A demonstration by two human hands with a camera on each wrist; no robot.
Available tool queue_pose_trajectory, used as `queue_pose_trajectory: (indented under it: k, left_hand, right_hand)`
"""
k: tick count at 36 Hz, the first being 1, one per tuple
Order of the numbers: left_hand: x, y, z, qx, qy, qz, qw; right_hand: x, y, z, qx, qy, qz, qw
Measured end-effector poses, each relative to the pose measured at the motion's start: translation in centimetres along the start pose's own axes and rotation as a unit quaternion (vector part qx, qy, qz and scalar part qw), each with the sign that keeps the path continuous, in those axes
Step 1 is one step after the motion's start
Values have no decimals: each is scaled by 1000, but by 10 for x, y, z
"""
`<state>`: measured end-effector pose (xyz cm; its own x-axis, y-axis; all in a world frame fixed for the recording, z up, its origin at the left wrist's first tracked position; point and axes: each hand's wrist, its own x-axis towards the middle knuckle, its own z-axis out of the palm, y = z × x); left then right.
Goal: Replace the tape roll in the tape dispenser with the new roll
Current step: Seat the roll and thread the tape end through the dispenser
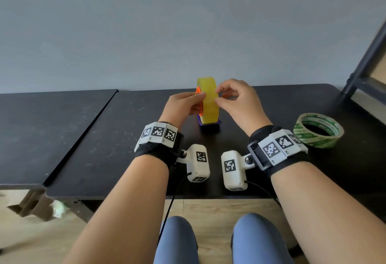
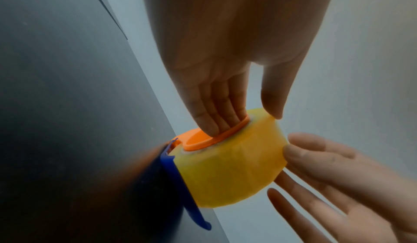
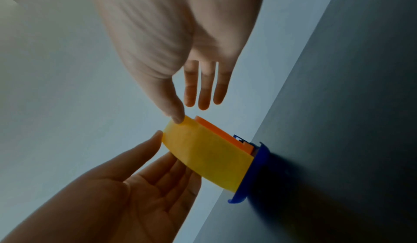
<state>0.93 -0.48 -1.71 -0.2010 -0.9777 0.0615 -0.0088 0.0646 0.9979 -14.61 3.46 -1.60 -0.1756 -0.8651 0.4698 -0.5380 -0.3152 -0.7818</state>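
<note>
A yellow tape roll (image 1: 210, 105) (image 2: 225, 172) (image 3: 207, 157) stands upright in the blue dispenser (image 1: 209, 124) (image 2: 176, 179) (image 3: 255, 168) on an orange hub (image 1: 198, 90) (image 2: 198, 140) (image 3: 223, 134). My left hand (image 1: 199, 101) (image 2: 246, 122) (image 3: 167, 150) holds it from the left, with fingers in the hub ring and thumb on the rim. From the right, my right hand (image 1: 217, 96) (image 2: 291, 154) (image 3: 189, 113) pinches at the roll's outer band with thumb and forefinger. A green-printed tape roll (image 1: 317, 141) lies flat beside my right wrist.
The dispenser stands mid-depth on a black table (image 1: 104, 138), with a second black table (image 1: 41, 128) butted against its left side. A dark shelf frame (image 1: 365, 75) rises at the far right. A grey wall is close behind.
</note>
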Motion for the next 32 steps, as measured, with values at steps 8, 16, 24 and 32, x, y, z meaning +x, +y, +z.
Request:
queue_pose_trajectory:
  k: [8,16,24,32]
  left_hand:
    - [-9,-2,-5,-24,-30,-16,999]
    - [-13,-4,-9,-40,-59,-42,997]
    - [-19,-13,-9,66,-61,24,996]
    - [-20,-8,-7,115,-75,39,990]
  right_hand:
    - [-13,-6,2,-40,15,-34,999]
    - [-13,-13,8,-71,10,-28,997]
    - [-11,-19,9,-103,-25,-15,994]
    - [-9,-25,8,-78,-20,26,996]
